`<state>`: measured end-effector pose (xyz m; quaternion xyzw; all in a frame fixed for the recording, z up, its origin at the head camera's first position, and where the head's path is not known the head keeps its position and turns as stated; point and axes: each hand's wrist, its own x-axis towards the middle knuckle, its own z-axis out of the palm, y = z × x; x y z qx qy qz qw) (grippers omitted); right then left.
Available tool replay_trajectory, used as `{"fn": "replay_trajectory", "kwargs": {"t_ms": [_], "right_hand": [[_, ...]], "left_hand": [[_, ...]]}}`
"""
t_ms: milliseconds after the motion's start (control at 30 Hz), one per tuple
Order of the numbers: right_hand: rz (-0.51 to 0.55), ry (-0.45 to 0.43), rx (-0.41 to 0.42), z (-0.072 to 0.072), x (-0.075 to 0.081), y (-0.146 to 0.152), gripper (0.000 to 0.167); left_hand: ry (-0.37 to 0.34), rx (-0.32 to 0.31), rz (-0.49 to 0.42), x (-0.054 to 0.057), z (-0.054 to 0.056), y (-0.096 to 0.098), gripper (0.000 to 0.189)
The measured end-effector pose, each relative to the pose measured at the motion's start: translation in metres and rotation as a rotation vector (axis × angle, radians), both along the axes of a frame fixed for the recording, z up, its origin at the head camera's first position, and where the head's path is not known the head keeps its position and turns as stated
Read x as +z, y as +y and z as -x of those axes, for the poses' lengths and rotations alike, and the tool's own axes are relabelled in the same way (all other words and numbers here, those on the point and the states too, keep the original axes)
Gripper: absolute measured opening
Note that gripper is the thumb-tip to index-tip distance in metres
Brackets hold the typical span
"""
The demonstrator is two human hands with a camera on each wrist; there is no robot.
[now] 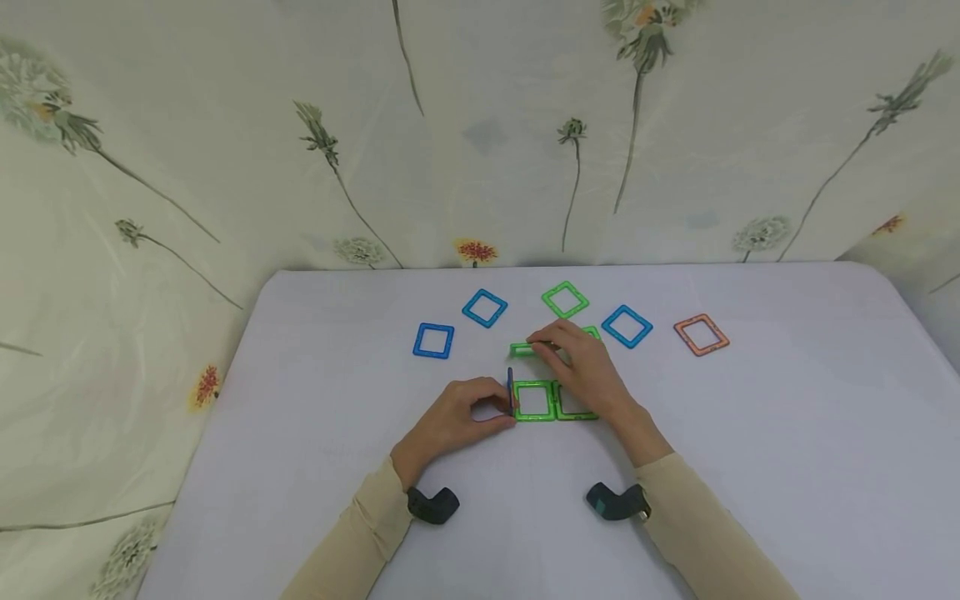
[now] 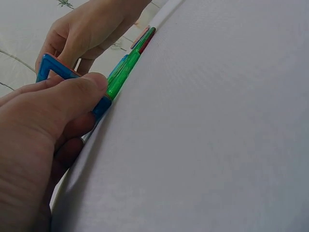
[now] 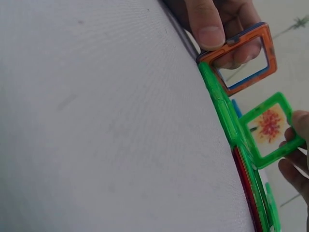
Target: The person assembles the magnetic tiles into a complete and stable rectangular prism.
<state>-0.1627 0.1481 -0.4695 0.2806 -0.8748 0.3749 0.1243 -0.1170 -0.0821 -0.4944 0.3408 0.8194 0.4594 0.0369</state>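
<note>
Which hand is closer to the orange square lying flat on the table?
Right. The right hand sits nearer the orange square, though apart from it. The left hand is farther away, holding an upright tile.

green tile (image 1: pixel 574 405) half hidden under right hand (image 1: pixel 581 367)

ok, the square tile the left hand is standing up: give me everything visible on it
The upright tile is a hollow square frame of translucent plastic, open in the middle. It looks blue in the head and left wrist views, orange with a blue edge in the right wrist view. It stands on edge on the white table, against the left side of the flat green tile. The left hand pinches it, thumb on the top edge. In the head view it shows edge-on, as a thin vertical sliver.
</note>
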Motion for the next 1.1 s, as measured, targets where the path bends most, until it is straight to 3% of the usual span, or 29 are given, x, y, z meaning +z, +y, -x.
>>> {"fn": "replay_trajectory", "kwargs": {"t_ms": [333, 1100], "right_hand": [[0.021, 0.032, 0.008, -0.002, -0.001, 0.001, 0.014], [0.020, -0.010, -0.006, -0.013, 0.004, 0.000, 0.014]], "left_hand": [[0.004, -0.011, -0.008, 0.000, 0.000, 0.000, 0.023], [0.011, 0.001, 0.013, 0.000, 0.000, 0.000, 0.023]]}}
